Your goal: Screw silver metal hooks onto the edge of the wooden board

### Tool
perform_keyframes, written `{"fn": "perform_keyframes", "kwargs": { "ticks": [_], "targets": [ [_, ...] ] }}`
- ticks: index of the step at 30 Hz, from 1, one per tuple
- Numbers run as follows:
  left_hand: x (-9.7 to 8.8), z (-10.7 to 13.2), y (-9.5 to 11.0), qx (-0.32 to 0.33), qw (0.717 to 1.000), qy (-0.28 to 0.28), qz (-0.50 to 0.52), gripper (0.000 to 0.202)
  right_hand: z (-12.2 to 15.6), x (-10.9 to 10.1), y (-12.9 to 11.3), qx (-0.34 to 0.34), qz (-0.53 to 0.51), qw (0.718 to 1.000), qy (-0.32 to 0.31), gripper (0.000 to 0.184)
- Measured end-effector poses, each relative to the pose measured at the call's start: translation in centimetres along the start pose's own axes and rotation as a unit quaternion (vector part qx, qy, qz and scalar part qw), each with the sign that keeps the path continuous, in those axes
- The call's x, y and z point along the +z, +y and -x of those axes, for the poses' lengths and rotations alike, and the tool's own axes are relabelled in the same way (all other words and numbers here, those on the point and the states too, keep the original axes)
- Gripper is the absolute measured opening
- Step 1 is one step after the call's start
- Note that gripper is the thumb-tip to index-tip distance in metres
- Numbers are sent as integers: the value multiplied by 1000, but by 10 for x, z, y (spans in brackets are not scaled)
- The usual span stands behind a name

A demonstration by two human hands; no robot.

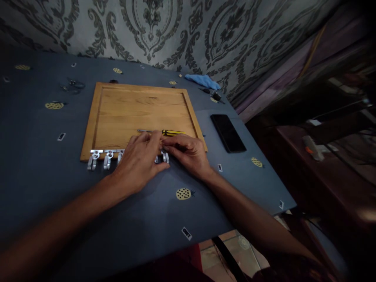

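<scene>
Two bare hands meet at the near edge of a wooden board, over a silver hook rail lying along that edge. The left hand [138, 160] lies across the hook rail [96, 151], fingers bent, thumb extended; whether it grips or only steadies the rail cannot be told. The right hand [189, 154] has thumb and fingertips drawn together near the rail's right part; anything pinched there is hidden.

Risk, in my judgement: uneven pressure from the left hand could skew the rail, since its hooks overhang the edge. A nudge from the fingers could also roll the screwdriver [174, 133].

Containers: the nearest to one is the wooden board [141, 105], whose raised border frames a shallow recess; the screwdriver lies within it, just beyond the fingers.

Right of the board, a phone [228, 133] lies on the table [44, 176]; farther back, a blue cloth [203, 81] lies near the wall.
</scene>
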State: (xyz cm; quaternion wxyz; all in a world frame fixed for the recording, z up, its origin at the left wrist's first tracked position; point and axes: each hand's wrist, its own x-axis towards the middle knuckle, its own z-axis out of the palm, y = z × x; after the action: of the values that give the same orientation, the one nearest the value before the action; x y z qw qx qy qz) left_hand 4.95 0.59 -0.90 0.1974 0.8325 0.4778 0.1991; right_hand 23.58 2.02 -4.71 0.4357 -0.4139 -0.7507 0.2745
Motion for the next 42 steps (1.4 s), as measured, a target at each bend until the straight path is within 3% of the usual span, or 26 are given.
{"fn": "perform_keyframes", "kwargs": {
  "ticks": [11, 18, 42],
  "targets": [
    [1, 1, 0, -2, 1000, 2, -5, 49, 1, -3, -3, -43, 63, 997, -27, 15],
    [0, 1, 0, -6, 1000, -3, -2, 50, 4, -2, 0, -86, 87, 993, -7, 12],
    [1, 1, 0, -3, 1000, 3, -12, 57, 5, -4, -2, -105, 112, 988, -13, 9]
  ]
}}
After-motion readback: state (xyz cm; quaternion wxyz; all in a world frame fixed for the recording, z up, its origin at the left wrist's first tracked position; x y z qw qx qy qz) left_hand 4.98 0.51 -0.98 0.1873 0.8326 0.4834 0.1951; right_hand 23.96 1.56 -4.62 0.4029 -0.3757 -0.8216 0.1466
